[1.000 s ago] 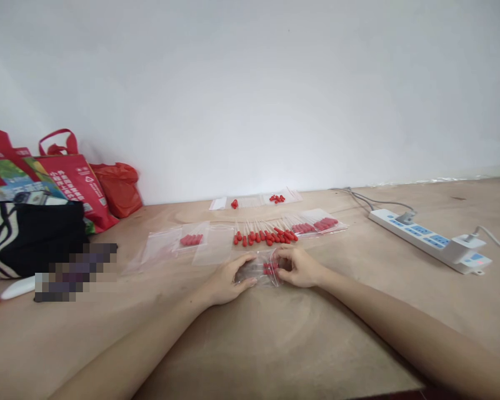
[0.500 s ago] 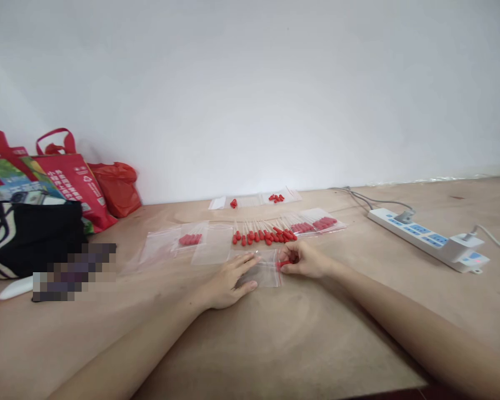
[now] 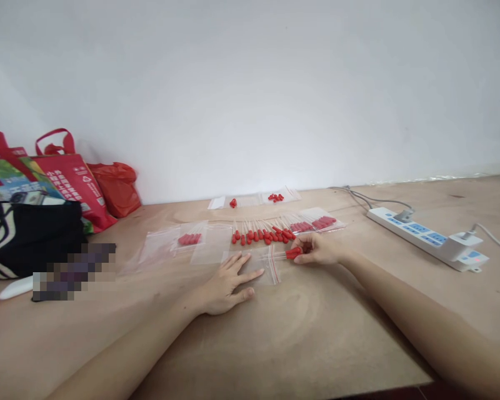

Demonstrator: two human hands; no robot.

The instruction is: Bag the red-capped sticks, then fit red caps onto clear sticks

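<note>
My left hand lies flat with fingers spread, pressing on a small clear zip bag on the wooden table. My right hand is closed on a small bunch of red-tipped sticks, held just right of the bag's opening, red tips toward the hand. Behind the bag lies a row of loose red-tipped sticks. More clear bags lie around it: one with red tips at left, filled ones at right, and two at the back.
A white power strip with cables lies at right. Red shopping bags, a red plastic bag and a black striped bag stand at left by the wall. A blurred patch sits beside them.
My right hand drew the red-tipped sticks out of the bag and moved right. My left hand went from gripping the bag to lying flat on it.
</note>
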